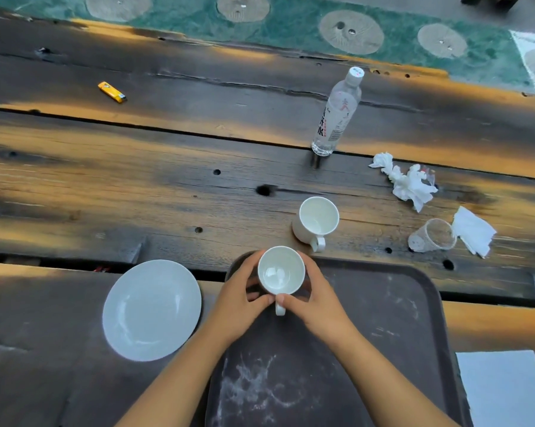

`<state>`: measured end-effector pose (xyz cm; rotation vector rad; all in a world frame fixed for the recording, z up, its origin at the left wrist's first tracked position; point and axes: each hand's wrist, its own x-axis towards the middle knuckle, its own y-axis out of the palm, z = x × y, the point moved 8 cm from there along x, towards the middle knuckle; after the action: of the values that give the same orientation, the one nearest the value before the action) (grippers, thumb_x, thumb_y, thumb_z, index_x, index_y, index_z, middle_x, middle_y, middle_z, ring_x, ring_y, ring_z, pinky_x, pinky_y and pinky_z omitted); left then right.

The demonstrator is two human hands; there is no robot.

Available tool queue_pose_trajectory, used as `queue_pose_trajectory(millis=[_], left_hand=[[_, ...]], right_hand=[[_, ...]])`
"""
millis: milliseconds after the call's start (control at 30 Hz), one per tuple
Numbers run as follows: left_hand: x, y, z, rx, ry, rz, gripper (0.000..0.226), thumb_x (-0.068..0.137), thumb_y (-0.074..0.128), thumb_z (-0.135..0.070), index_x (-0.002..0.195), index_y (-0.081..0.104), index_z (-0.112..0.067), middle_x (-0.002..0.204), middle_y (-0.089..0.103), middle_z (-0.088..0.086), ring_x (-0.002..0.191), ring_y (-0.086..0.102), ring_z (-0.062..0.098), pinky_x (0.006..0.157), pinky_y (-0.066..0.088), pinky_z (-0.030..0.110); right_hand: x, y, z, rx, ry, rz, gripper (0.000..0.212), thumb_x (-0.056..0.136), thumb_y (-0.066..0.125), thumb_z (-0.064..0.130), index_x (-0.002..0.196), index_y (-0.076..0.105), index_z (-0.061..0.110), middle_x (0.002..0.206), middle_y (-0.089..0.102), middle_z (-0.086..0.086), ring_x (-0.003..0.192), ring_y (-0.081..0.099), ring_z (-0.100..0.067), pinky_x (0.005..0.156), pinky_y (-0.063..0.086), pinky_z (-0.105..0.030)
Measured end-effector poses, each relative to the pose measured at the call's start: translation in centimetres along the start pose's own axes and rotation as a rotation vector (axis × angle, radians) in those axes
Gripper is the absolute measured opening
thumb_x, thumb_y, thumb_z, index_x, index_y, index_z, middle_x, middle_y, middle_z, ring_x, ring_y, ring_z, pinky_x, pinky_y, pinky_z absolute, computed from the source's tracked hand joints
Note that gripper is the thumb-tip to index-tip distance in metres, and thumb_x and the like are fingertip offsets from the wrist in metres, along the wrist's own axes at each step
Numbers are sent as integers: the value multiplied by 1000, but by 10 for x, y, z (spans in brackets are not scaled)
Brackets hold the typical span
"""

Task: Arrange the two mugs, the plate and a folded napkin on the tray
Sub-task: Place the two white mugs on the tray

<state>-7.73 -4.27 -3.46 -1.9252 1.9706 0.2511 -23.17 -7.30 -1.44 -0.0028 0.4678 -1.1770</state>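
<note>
A white mug (281, 269) stands at the far left corner of the dark tray (392, 309), its handle pointing toward me. My left hand (238, 298) and my right hand (317, 298) cup it from both sides, thumbs meeting near the handle. A second white mug (317, 218) stands on the wooden table just beyond the tray, handle toward me. The white plate (151, 309) lies on the table left of the tray. A flat white napkin (472, 231) lies at the right.
A water bottle (337, 115) stands farther back. A crumpled tissue (405, 180) and a tipped clear plastic cup (432, 237) lie at the right. A yellow lighter (112, 92) lies far left. White paper (506, 386) sits at the bottom right.
</note>
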Motion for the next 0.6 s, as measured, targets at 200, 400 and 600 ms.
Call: queue_pose_trajectory(millis=[200,400,600], left_hand=[[-9,7,15,22,-43,-2,80,83,75,-3,143,41,-46,135,55,-25,118,57,-6,92,53,19],[-10,9,18,82,-36,3,80,83,76,-11,141,38,-52,131,53,-36,119,53,-11,90,48,9],[-12,7,18,148,-20,-2,81,83,77,-18,139,35,-58,131,50,-39,115,53,-10,84,49,14]], right_hand=[[-9,3,-16,28,40,11,75,79,80,8,139,47,39,134,58,25,130,53,1,102,48,-19],[-11,2,-17,5,37,16,73,80,80,7,136,48,43,132,58,28,128,52,3,94,43,-6],[-13,4,-19,-9,47,10,72,80,80,13,132,47,51,132,57,32,128,51,6,94,41,-4]])
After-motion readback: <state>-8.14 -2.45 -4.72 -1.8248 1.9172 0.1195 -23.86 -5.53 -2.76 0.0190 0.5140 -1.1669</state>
